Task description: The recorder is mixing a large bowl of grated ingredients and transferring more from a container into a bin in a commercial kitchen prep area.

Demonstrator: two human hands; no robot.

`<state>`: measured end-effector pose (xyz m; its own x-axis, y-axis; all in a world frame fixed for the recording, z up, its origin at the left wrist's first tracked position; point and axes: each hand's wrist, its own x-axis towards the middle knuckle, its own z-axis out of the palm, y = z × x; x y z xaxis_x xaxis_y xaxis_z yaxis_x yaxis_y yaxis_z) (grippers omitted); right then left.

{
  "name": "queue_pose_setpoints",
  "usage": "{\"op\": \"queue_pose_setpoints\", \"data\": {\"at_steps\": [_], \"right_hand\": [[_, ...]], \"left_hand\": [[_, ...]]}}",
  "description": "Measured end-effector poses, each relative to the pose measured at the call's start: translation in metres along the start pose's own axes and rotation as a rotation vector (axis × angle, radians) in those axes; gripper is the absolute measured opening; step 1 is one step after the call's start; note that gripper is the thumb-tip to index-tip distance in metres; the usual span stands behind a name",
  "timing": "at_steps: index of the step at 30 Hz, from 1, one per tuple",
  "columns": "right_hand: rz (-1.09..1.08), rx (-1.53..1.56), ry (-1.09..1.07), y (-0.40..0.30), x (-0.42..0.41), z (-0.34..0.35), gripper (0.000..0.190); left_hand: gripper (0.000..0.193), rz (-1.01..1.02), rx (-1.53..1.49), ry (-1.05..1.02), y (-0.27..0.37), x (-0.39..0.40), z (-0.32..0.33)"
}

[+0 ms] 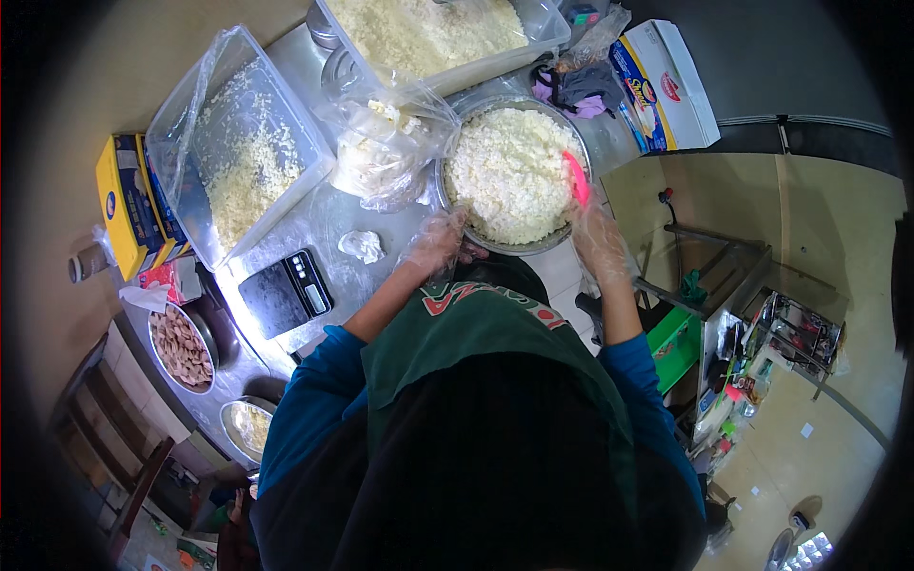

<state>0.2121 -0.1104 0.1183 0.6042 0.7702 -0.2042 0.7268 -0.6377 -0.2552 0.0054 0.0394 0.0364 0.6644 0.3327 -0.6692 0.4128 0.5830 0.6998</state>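
Note:
A round metal bowl [528,247] heaped with white shredded cheese [507,171] is right in front of me, at the table's edge. My left hand [441,239], in a clear plastic glove, grips the bowl's near left rim. My right hand [600,239], also gloved, is at the near right rim; whether its fingers close on the rim or on the pink tool is unclear. That pink plastic tool [577,178] lies against the cheese at the bowl's right side, its lower end by my right fingers. A clear plastic bag with white contents [378,157] touches the bowl's left side.
A clear plastic tub [307,143] with some shreds stands left; a fuller tub [493,68] stands behind the bowl. A black digital scale [285,292] and crumpled white plastic [362,246] lie on the steel table. Cartons [128,207] stand far left, another carton [664,86] back right.

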Motion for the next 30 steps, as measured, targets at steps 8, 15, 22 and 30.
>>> {"op": "queue_pose_setpoints", "data": {"at_steps": [8,15,22,30], "right_hand": [[0.089,0.081,-0.059,-0.057,0.016,0.02,0.051],[0.14,-0.015,-0.089,-0.032,0.0,-0.031,0.055],[0.153,0.033,-0.076,-0.041,0.052,0.007,0.054],[-0.006,0.073,-0.005,-0.042,0.066,-0.016,0.052]], "left_hand": [[0.071,0.022,-0.002,-0.022,0.004,-0.003,0.001],[0.066,0.045,0.01,0.008,-0.006,0.001,-0.001],[0.064,0.049,-0.004,-0.036,-0.006,0.006,-0.002],[0.065,0.022,0.099,-0.041,-0.01,0.01,-0.007]]}}
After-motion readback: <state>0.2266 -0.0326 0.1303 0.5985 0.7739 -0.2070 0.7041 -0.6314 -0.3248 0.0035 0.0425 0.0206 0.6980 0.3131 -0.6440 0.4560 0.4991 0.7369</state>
